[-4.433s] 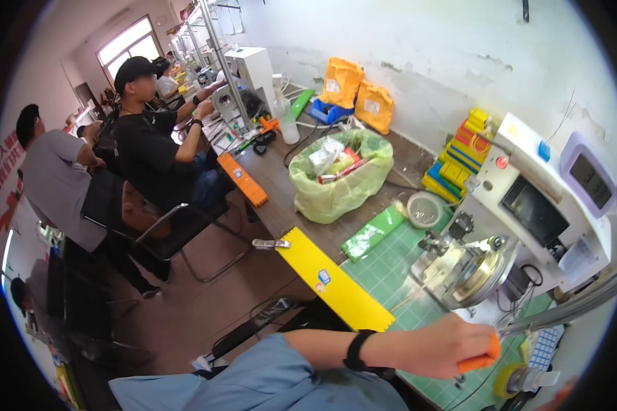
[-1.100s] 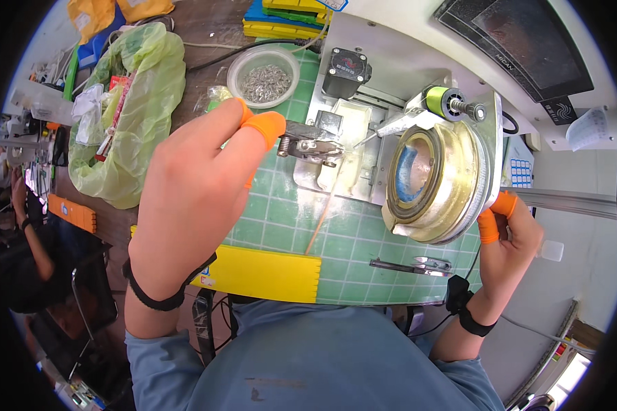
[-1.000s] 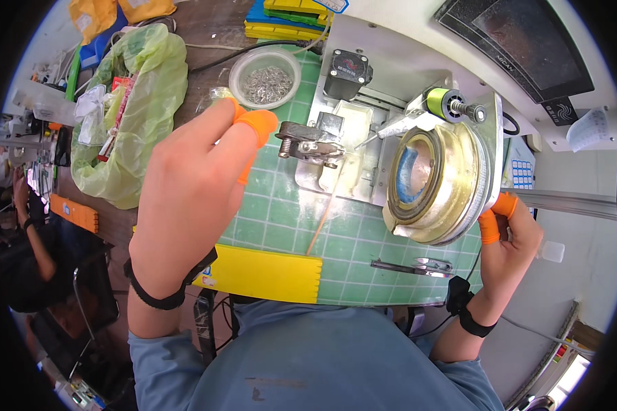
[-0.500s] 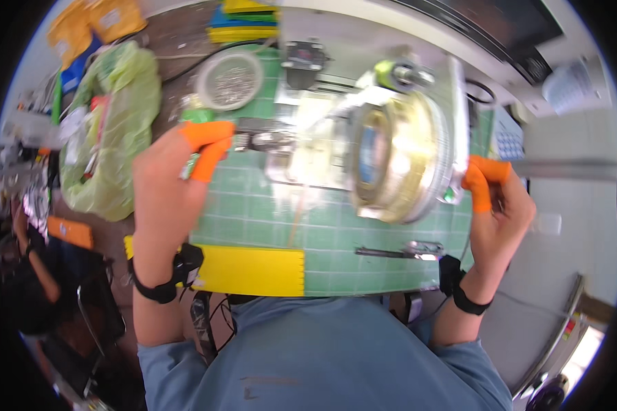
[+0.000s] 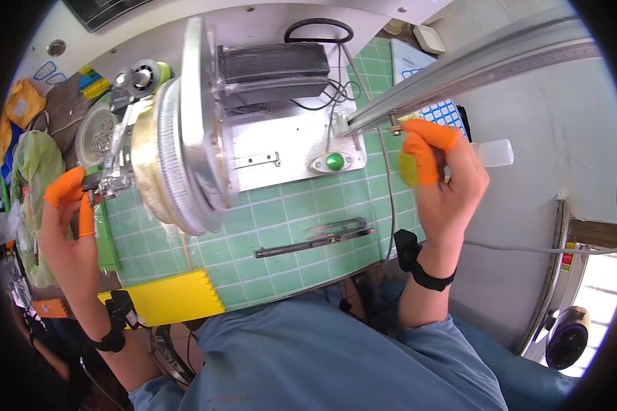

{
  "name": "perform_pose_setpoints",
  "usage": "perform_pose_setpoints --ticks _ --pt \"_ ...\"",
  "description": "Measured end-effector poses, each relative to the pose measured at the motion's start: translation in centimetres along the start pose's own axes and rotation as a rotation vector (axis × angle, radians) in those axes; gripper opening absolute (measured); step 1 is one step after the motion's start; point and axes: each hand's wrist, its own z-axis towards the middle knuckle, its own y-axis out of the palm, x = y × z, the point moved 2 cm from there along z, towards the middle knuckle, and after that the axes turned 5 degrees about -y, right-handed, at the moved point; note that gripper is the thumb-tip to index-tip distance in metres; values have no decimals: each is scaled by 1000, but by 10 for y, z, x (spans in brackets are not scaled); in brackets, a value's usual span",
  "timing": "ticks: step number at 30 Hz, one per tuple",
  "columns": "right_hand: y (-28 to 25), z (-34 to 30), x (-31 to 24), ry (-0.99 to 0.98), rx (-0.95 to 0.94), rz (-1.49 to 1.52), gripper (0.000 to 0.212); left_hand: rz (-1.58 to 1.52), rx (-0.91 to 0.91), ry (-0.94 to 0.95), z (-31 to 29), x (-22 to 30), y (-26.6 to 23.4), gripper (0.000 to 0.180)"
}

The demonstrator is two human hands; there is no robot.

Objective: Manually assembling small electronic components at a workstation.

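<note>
My left hand [image 5: 72, 216], orange covers on its fingertips, is at the left end of a bench machine. Its thumb and fingers close round the dark tab of a metal clamp [image 5: 116, 183] with a spring-wound screw. Right of the clamp stands a large gold and silver wheel [image 5: 154, 161] on an upright metal plate [image 5: 197, 82]. My right hand [image 5: 452, 178], also with orange fingertip covers, is raised at the right with its fingers pinched together. It sits beside a small bolt [image 5: 395, 125] under a slanting aluminium rail [image 5: 473, 72]; what the fingers hold is hidden.
A black motor [image 5: 274, 68] and a green push button [image 5: 334, 162] are on the machine's base. Tweezers [image 5: 336, 226] and a slim black tool [image 5: 308, 244] lie on the green mat [image 5: 253, 274]. A yellow board [image 5: 164, 298] and a bowl of small metal parts [image 5: 96, 133] are at left.
The view has swung to the right, so the machine now appears further left, showing its motor and green button. My right hand is now beside the rail's bolt; my left stays by the clamp.
</note>
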Motion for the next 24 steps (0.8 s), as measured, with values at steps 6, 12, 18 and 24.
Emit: perform_pose_setpoints --ticks 6,12,18,24 --pt "2 -7 19 45 -41 31 11 77 -12 57 -1 7 -4 35" --pt "3 -25 32 158 19 -21 13 190 -32 84 8 11 -3 32" --pt "38 -27 8 233 -134 48 7 162 -25 2 6 22 -14 29" --pt "30 -46 -4 110 -148 262 19 -125 -58 244 7 1 2 31"
